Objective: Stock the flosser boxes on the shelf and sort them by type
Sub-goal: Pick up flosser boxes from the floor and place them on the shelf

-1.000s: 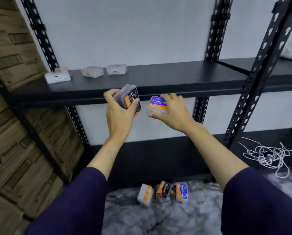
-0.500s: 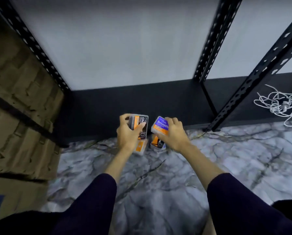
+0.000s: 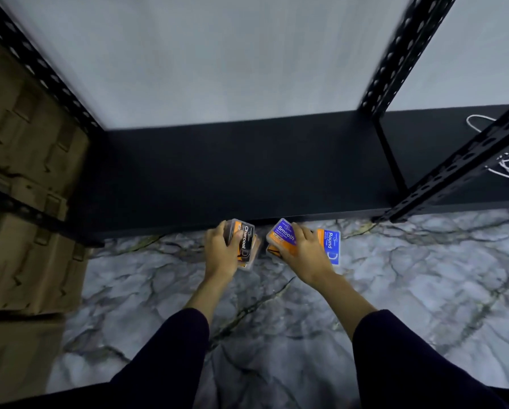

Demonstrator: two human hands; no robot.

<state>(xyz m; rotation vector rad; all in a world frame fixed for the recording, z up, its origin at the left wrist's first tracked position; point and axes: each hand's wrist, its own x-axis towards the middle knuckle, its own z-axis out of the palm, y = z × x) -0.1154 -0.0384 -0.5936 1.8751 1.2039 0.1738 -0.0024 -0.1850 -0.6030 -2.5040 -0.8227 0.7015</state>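
While low over floor: L hand (image 3: pixel 221 255) grips Charcoal box (image 3: pixel 245 242), long axis fwd; R hand (image 3: pixel 306 255) grips Smooth box (image 3: pixel 283 236), angled fwd-left

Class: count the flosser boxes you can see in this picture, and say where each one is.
3 read clearly: Charcoal box in left hand, Smooth box under right hand, Round box on floor. Orange edges beneath suggest more, partly hidden.

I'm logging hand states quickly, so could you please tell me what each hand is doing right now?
Left hand: grips the Charcoal box.
Right hand: holds the Smooth box, low over the floor beside the Round box.
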